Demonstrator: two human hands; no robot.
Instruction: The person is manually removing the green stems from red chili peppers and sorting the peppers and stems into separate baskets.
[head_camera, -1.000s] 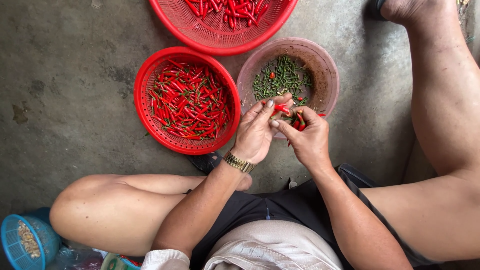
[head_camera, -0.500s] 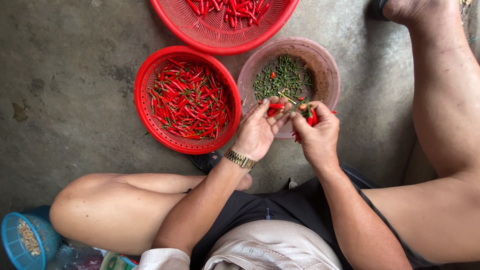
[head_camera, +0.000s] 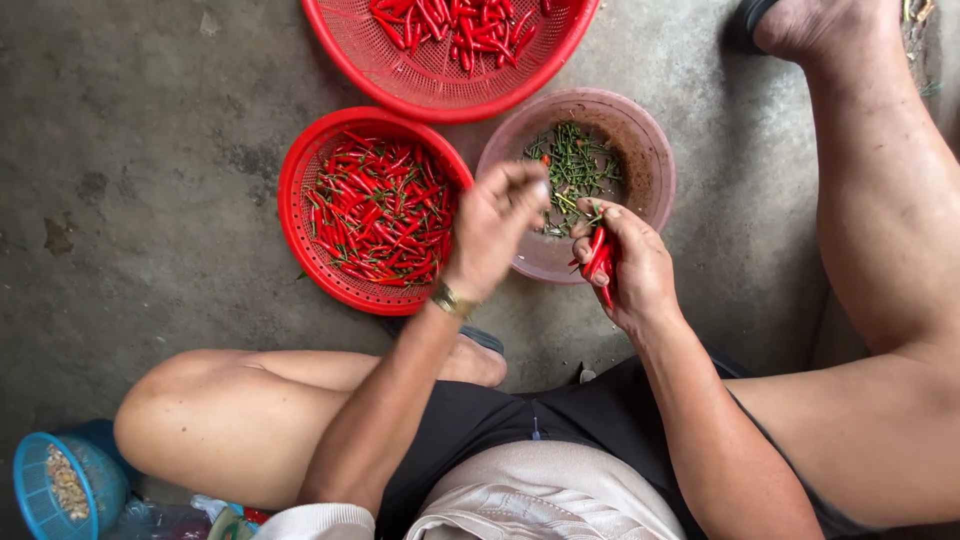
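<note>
Now parted: left hand (head_camera: 495, 230), fingers pinched, contents unseen, has lifted over the pink bowl (head_camera: 650, 150); right hand (head_camera: 630, 265) still grasps red chillies (head_camera: 598, 255).

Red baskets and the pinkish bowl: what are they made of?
Round red mesh basket of chillies and the larger red basket: likely moulded plastic, with a fine perforated weave and slightly glossy rims. Pinkish translucent bowl of green stems: probably plastic, dull and scuffed, with the floor showing faintly through the wall.

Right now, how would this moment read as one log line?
left hand: over pink bowl | right hand: holding red chilies | red basket: chilies, beside bowl
</note>
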